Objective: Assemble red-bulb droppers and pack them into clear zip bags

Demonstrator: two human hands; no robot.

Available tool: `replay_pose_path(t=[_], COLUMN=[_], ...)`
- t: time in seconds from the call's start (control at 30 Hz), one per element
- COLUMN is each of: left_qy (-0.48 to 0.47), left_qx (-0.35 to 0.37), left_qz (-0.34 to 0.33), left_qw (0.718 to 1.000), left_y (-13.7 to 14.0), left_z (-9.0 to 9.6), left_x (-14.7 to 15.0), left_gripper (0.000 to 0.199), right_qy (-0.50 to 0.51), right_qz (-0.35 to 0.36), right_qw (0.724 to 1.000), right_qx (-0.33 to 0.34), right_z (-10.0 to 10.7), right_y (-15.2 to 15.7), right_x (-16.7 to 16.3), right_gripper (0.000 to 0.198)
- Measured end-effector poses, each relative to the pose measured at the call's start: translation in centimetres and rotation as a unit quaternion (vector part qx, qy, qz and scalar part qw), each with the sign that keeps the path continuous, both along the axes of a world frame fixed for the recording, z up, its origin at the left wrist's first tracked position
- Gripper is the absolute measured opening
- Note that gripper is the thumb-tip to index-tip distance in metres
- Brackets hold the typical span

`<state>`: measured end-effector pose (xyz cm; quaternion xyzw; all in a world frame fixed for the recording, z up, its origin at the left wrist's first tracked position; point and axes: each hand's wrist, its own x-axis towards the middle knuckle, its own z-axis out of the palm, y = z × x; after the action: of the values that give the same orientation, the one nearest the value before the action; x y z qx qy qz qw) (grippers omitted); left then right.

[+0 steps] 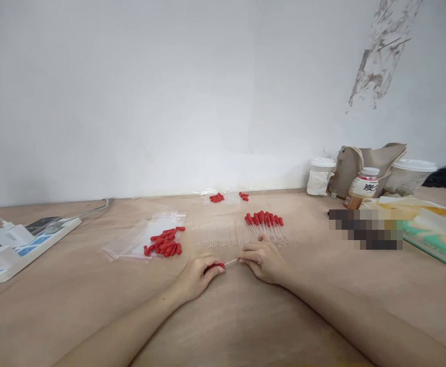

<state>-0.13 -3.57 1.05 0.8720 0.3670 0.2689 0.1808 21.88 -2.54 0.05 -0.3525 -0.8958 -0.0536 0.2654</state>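
Note:
Between the thumb and fingers of my left hand is a red rubber dropper bulb, partly covered by the fingers. My right hand pinches a thin glass dropper tube, whose other end meets the bulb's mouth. How deep the tube sits in the bulb I cannot tell. Loose red bulbs lie heaped beyond my left hand. A row of bare glass tubes lies side by side just past both hands. Beyond my right hand, several droppers with red bulbs on their tubes lie together.
Clear zip bags lie under and beside the loose bulbs. Against the wall is a clear bag with more bulbs and tubes. At left sits a power strip; at right, a drink bottle, lidded cups and a tissue pack.

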Motion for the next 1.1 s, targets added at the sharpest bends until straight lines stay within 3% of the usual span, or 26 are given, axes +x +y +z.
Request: replay_pose_path(t=[0.17,0.43,0.9,1.1], left_qy=[0.011,0.035,0.057,-0.017], left_qx=[0.03,0.073,0.075,0.081], left_qz=[0.022,0.004,-0.032,-0.006], left_qw=[0.999,0.997,0.995,0.997], left_y=[0.2,-0.1,0.2,0.7], left_z=[-0.5,-0.5,-0.2,-0.1], left_x=[-0.1,-0.3,-0.4,-0.8], left_gripper=[0.021,0.021,0.019,0.014], right_qy=[0.001,0.007,0.007,-0.03], right_qz=[-0.034,-0.031,-0.032,-0.033], right_qw=[0.999,0.999,0.999,0.998], right_qx=[0.015,-0.012,-0.034,0.032], right_z=[-0.3,-0.1,-0.1,0.9], right_y=[-0.7,-1.3,-1.4,-2.0], right_x=[-0.5,-1.3,-2.1,-1.7], right_gripper=[0.022,0.022,0.025,0.023])
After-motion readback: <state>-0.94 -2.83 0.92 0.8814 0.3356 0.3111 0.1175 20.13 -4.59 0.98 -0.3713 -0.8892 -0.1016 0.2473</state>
